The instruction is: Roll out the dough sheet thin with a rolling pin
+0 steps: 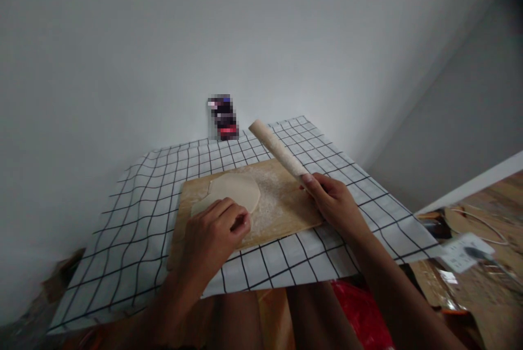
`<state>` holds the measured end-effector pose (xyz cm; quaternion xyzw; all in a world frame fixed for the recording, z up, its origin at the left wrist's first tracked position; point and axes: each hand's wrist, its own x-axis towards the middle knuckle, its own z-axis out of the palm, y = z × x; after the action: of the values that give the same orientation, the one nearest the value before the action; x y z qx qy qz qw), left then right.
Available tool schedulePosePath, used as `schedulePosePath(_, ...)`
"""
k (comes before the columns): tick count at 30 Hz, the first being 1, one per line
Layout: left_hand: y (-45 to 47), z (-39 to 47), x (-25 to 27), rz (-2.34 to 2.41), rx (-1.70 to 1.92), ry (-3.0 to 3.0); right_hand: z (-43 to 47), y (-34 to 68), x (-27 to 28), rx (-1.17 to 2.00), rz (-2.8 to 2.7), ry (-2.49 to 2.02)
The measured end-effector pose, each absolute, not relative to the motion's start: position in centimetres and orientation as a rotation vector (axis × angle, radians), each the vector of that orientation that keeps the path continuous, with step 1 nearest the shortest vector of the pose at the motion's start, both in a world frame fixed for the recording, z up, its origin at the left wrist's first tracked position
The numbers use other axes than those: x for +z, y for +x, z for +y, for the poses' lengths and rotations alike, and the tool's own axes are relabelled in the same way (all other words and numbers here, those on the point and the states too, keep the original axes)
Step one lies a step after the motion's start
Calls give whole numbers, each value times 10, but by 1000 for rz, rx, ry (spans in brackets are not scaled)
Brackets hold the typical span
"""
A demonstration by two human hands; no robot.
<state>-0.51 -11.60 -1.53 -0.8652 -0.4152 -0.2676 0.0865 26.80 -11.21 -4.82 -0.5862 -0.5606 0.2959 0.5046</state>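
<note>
My right hand (333, 197) is wrapped around the near end of a pale wooden rolling pin (278, 148). The pin is raised at a slant, its far end pointing up and left over the back of the board. A flat, irregular sheet of dough (235, 189) lies on the left part of a wooden board (294, 214) dusted with flour. My left hand (218, 225) is closed over the near edge of the dough, with fingers curled and thumb bent in. Its fingertips are hidden, so I cannot see whether they pinch the dough.
A white tablecloth (139, 230) with black grid lines covers the table. A blurred-out upright object (224, 117) leans on the wall (245, 40) behind. At the lower right are a white power strip (463, 252) with a cable and a red plastic bag (362, 312).
</note>
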Motion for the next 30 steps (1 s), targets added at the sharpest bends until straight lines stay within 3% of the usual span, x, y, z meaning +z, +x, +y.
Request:
schedulePosePath(23, -20, -122, -23, -1388, -1057, -2780, -112, 269, -53, 696, -1381, -1404)
schedulePosePath(30, -17, -130, -36, -1271, -583, -2649, -110, 269, -55, 637, -1401, -1409)
